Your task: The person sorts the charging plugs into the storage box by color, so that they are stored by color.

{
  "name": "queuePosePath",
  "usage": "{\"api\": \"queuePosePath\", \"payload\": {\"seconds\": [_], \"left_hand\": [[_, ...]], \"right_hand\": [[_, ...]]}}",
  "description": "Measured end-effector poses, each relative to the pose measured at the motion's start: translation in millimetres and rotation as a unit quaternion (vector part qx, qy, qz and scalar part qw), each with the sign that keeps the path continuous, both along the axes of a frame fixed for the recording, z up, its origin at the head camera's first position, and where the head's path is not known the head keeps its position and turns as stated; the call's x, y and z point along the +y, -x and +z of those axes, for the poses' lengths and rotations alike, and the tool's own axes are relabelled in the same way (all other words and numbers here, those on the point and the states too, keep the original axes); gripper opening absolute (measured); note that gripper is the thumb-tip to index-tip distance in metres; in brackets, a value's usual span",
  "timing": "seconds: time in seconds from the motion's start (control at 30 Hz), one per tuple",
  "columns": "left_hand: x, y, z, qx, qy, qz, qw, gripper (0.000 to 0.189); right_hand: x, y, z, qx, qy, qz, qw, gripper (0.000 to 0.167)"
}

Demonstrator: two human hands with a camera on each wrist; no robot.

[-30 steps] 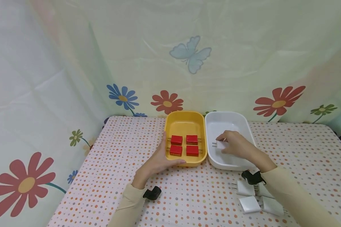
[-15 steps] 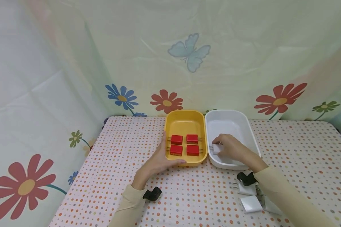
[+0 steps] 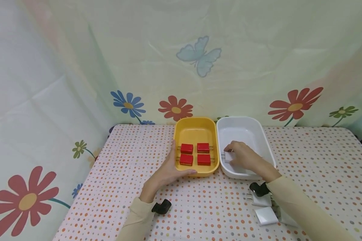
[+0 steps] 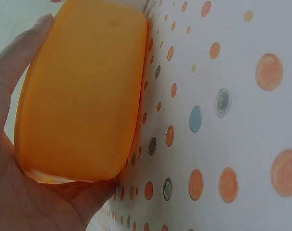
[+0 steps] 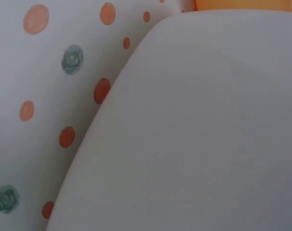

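My left hand [image 3: 168, 169] holds the near left corner of a yellow tray [image 3: 196, 122], fingers along its left side and thumb on the near side. The left wrist view shows this hand [image 4: 20, 183] against the outer wall of the yellow tray [image 4: 83, 96]. Inside it lie several red charger plugs [image 3: 186, 159] with metal prongs. My right hand [image 3: 246, 157] reaches into a white tray [image 3: 260, 134] and pinches a white charger plug [image 3: 228, 156], prongs toward the left wall. The right wrist view is filled by the white tray's outer wall [image 5: 194, 125], hiding the fingers.
More white charger plugs [image 3: 266, 216] lie on the dotted tablecloth [image 3: 205, 207] below the white tray, partly hidden by the right sleeve [image 3: 301, 204]. The two trays stand side by side. A printed curtain [image 3: 138, 50] hangs behind the table.
My right hand has moved left and slightly down inside the white tray with the white charger plug, bringing it near the left wall. The left hand has stayed on the yellow tray.
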State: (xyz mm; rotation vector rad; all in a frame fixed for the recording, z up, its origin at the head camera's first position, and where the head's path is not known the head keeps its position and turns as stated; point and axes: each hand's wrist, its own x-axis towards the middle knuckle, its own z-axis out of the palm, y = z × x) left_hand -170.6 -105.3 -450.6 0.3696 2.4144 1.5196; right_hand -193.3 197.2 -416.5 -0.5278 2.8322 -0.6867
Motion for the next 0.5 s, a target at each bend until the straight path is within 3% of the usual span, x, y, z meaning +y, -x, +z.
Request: {"api": "queuePosePath", "payload": {"seconds": [0.1, 0.27, 0.5], "left_hand": [[1.1, -1.8, -0.1, -0.004, -0.003, 0.0, 1.0, 0.134], [1.5, -1.9, -0.4, -0.001, -0.01, 0.0, 0.9999, 0.135], [0.4, -2.9, 1.1, 0.008, -0.007, 0.001, 0.9999, 0.134]], "right_hand": [[2, -2.9, 6.5, -0.003, 0.012, -0.002, 0.9999, 0.041], [11, -13.8, 31.0, 0.041, 0.048, 0.013, 0.998, 0.044], [22, -51.0, 68.1, 0.113, 0.034, 0.017, 0.9928, 0.043]]}}
